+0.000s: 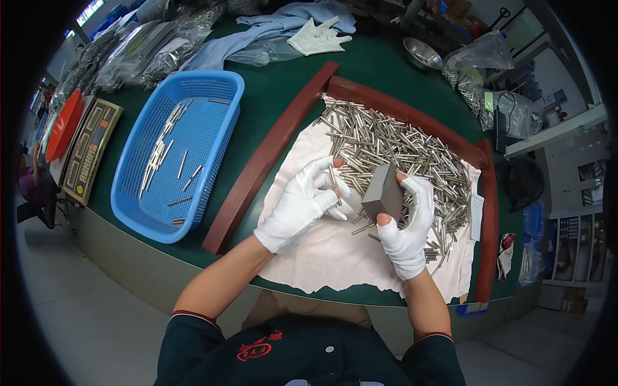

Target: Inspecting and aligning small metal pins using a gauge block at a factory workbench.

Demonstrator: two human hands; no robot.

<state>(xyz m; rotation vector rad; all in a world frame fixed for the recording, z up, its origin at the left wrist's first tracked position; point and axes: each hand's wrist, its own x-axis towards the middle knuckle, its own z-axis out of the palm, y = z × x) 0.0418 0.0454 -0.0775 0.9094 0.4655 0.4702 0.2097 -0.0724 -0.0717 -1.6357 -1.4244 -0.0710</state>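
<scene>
At frame centre, our right hand (409, 225) grips a grey block (383, 191); our left hand (308, 201) pinches one pin (335, 182). Pin pile (402, 151) behind; blue basket (177, 151) left.

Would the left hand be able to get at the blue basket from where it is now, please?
Probably yes. The blue basket sits open-topped just to the left of the left hand, with only the low red frame rail between them. However, that hand is pinching a thin metal pin, so it is not free.
</scene>
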